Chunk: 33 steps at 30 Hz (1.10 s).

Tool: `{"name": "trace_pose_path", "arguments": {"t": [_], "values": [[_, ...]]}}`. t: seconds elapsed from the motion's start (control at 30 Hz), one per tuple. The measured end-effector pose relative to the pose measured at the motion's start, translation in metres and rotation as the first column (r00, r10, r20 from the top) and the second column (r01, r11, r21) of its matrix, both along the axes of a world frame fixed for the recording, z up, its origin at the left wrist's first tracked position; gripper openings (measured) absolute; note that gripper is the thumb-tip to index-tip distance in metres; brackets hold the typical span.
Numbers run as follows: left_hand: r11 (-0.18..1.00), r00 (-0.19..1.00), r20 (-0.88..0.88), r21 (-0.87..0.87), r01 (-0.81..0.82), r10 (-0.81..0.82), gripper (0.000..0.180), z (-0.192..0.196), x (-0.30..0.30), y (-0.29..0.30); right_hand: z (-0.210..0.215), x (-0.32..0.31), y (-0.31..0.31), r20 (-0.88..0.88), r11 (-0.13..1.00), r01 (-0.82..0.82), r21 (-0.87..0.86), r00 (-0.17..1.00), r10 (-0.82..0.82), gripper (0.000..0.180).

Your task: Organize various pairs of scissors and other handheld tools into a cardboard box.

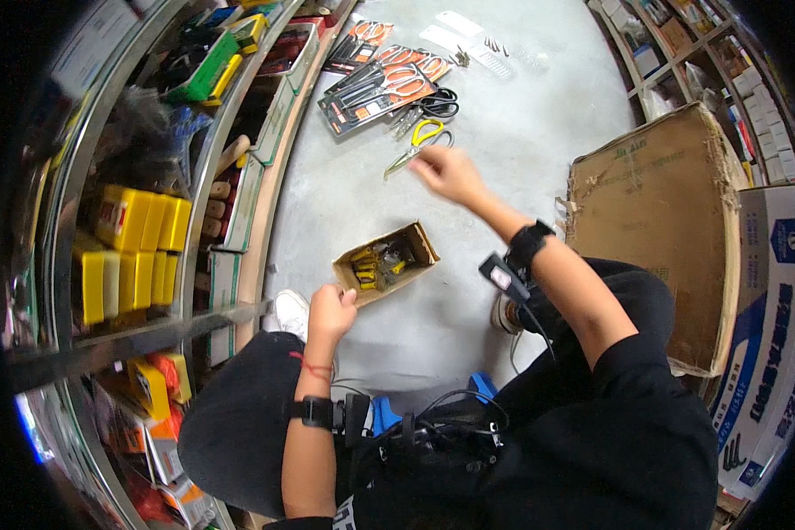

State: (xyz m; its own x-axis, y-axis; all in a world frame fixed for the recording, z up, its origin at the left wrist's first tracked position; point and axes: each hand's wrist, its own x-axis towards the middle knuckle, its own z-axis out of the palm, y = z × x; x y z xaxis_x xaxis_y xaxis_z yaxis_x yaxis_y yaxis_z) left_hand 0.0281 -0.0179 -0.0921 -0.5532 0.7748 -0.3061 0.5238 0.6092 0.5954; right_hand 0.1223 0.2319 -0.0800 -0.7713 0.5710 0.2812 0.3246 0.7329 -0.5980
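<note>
An open cardboard box (397, 287) stands tilted on the floor in front of me, with several yellow-handled tools (367, 268) inside; their exact kind is hard to make out. My left hand (331, 314) is closed on the box's near left edge, thumb on the rim. Farther out, my right hand (449, 174) hovers with curled, blurred fingers beside a pair of scissors (401, 163) that has one yellow and one grey handle loop. Whether those fingers touch the scissors is unclear. Just beyond lie black-handled scissors (442, 102) and several carded scissors packs (375, 97).
Shelves with yellow boxes (137, 221) and a green box (205, 71) run along my left. At right leans a large cardboard carton (649, 230), with another shelf (680, 62) behind it. Small dark screws or bits (495, 46) and clear plastic packaging (477, 49) lie far ahead.
</note>
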Motion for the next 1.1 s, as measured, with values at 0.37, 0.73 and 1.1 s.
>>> {"name": "trace_pose_path", "arguments": {"t": [0.37, 0.73, 1.1], "values": [[0.986, 0.984, 0.111, -0.105, -0.128, 0.140, 0.019, 0.011, -0.002, 0.001, -0.157, -0.056, 0.087, 0.641, 0.912, -0.367, 0.183, 0.748, 0.172, 0.029], [0.986, 0.987, 0.121, -0.139, -0.092, 0.109, 0.025, 0.013, -0.007, 0.008, -0.172, -0.062, 0.096, 0.661, 0.707, -0.575, 0.412, 0.723, 0.203, 0.018], [0.995, 0.993, 0.066, -0.035, -0.094, 0.096, 0.022, -0.001, -0.004, 0.002, -0.086, -0.030, 0.107, 0.103, 0.944, -0.029, 0.329, 0.995, -0.005, 0.020]]}}
